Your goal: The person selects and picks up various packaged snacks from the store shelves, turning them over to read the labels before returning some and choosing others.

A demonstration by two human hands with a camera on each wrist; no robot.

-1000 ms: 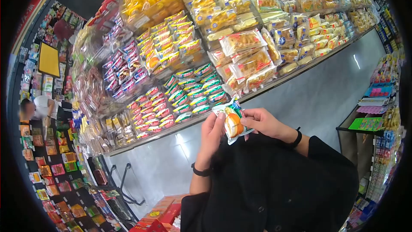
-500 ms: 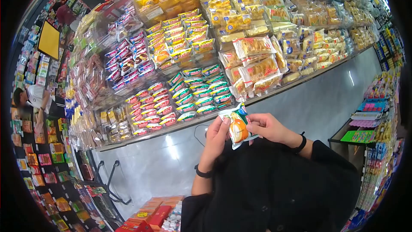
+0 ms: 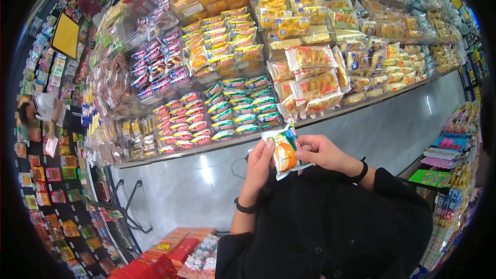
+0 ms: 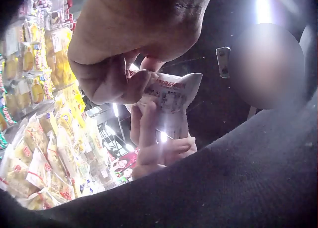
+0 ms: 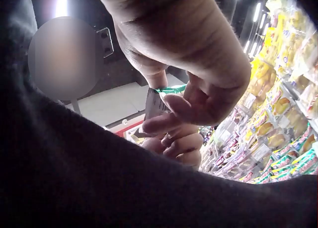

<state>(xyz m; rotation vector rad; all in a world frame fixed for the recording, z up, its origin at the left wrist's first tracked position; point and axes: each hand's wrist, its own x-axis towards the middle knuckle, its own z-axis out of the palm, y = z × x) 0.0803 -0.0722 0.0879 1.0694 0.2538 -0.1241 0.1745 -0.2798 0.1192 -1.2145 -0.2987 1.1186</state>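
In the head view, a small snack packet (image 3: 284,156) is held up in front of the chest, its face printed with a golden bun on white and green. My left hand (image 3: 260,164) pinches its left edge with the thumb in front. On the opposite side my right hand (image 3: 326,154) grips the packet between thumb and fingers. The left wrist view shows the back of the packet (image 4: 171,96), pale with small printed text, and fingers behind it. Most of the packet is hidden by the hand in the right wrist view; a green edge (image 5: 171,89) shows.
Beyond the hands stands a sloped display (image 3: 217,147) of bagged breads and rows of small packets, several in similar green wrappers (image 3: 245,119). Red boxes (image 3: 150,263) sit at lower left. A stationery shelf (image 3: 431,177) is at right. Another person (image 3: 49,111) stands at far left.
The head view has shifted, so the display sits a little further right and more level. Both hands keep their hold on the packet. The person at far left has changed posture.
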